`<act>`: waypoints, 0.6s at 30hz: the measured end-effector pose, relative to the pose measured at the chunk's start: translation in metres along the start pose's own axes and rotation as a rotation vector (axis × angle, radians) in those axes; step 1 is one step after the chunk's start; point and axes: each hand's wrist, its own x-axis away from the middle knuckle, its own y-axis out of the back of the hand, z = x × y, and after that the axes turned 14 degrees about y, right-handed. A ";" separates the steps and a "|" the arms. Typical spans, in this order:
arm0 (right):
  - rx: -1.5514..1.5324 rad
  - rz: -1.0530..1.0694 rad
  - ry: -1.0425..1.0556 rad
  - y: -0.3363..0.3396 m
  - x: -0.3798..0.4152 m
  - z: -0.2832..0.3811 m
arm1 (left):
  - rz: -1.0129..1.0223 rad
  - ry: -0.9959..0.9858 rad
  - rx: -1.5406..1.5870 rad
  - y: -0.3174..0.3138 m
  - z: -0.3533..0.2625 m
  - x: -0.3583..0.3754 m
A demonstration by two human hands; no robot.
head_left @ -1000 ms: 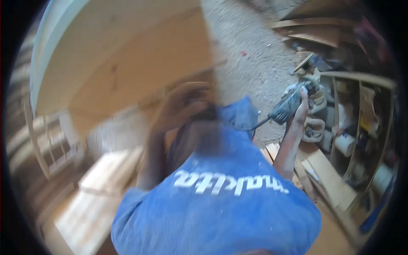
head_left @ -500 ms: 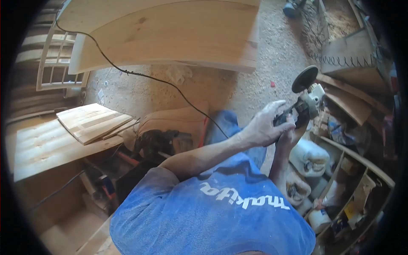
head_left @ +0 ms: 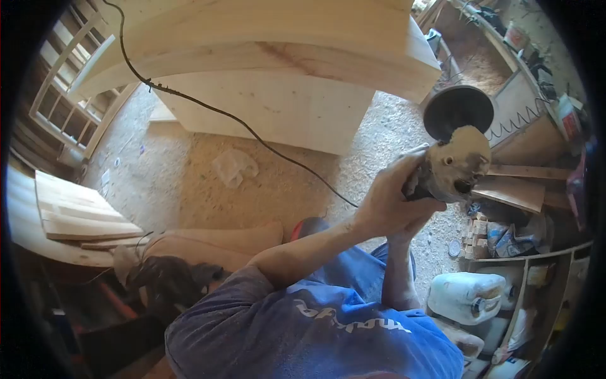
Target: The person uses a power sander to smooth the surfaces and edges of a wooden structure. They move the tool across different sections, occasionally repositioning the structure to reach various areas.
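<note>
An angle grinder (head_left: 459,161) with a dark round disc (head_left: 459,114) is up in front of me at the right, its dusty head facing the camera. My left hand (head_left: 388,197) is closed around its body. My right hand (head_left: 411,228) is at the grinder too, just below the left, with most of its fingers hidden. A dark power cord (head_left: 243,126) runs from the upper left down to my left wrist. Beyond the disc lies the near corner of a large curved wooden panel (head_left: 252,60).
Several boards (head_left: 82,205) lie at the left, near a wooden lattice frame (head_left: 79,104). White jerrycans (head_left: 464,297) stand at lower right beside a shelf (head_left: 530,258). A plastic bag (head_left: 233,167) lies on the dusty floor (head_left: 189,196).
The grinder has turned and come closer to the wooden panel's corner. My left hand's fingers, outstretched before, have closed round its body. The view has shifted.
</note>
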 end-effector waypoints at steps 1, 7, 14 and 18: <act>0.000 0.001 0.038 -0.008 0.001 -0.004 | -0.026 -0.060 -0.034 0.006 0.009 0.004; -0.056 -0.031 -0.008 -0.047 -0.002 -0.024 | -0.009 -0.054 0.057 0.043 0.016 -0.008; 0.153 0.134 0.195 -0.075 -0.004 -0.032 | -0.202 -0.049 -0.106 0.063 0.012 -0.016; 0.214 0.201 0.207 -0.087 -0.005 -0.040 | -0.212 0.048 -0.146 0.089 0.010 -0.020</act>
